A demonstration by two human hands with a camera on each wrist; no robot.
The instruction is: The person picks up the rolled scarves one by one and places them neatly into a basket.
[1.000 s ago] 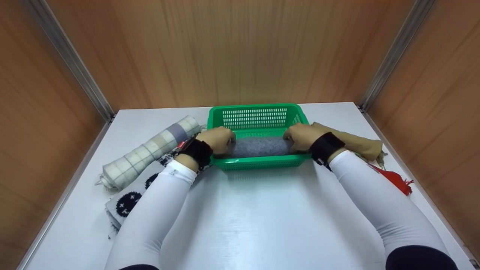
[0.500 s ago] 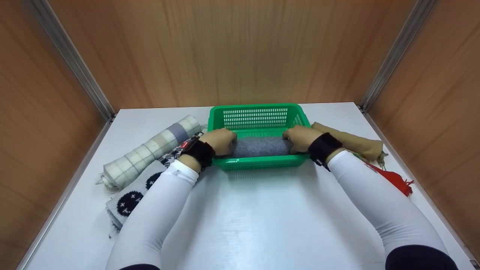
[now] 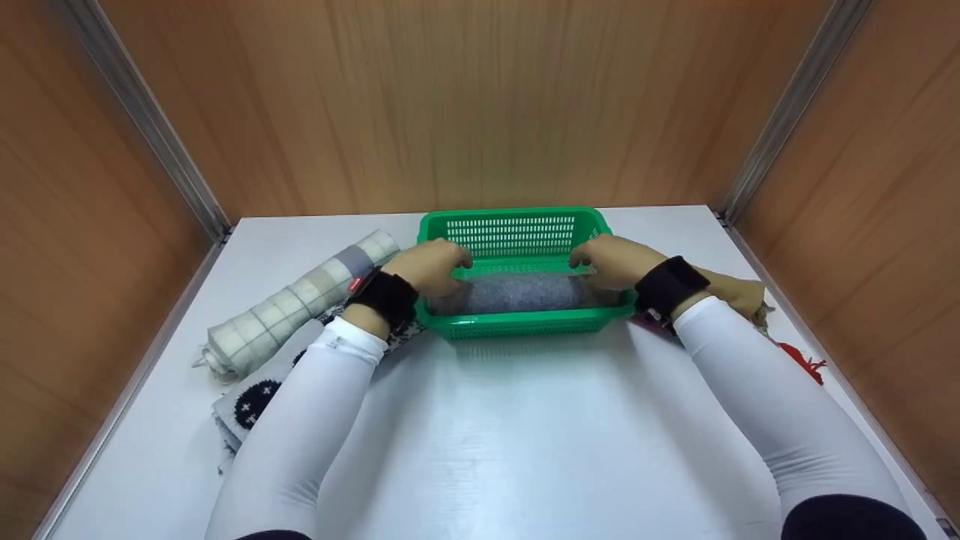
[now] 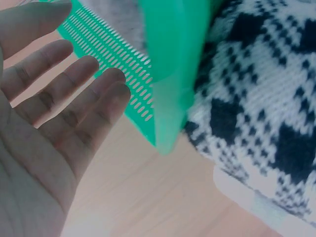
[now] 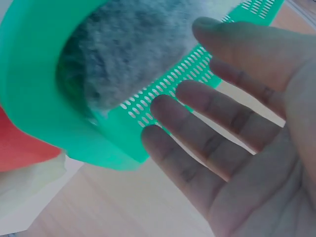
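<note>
Left hand [image 3: 427,268] and right hand [image 3: 616,262], fingers loosely spread and gripping nothing, at opposite ends of the green basket [image 3: 525,321].
Inside the basket, along its near side, lies the grey roll [image 3: 521,292]; it looks soft, light, liable to unwind, best cupped under both ends. Left of the basket: checked roll [image 3: 292,306], black-and-white knit [image 3: 255,405]. Right: tan roll [image 3: 733,291], red cloth [image 3: 802,361].
</note>
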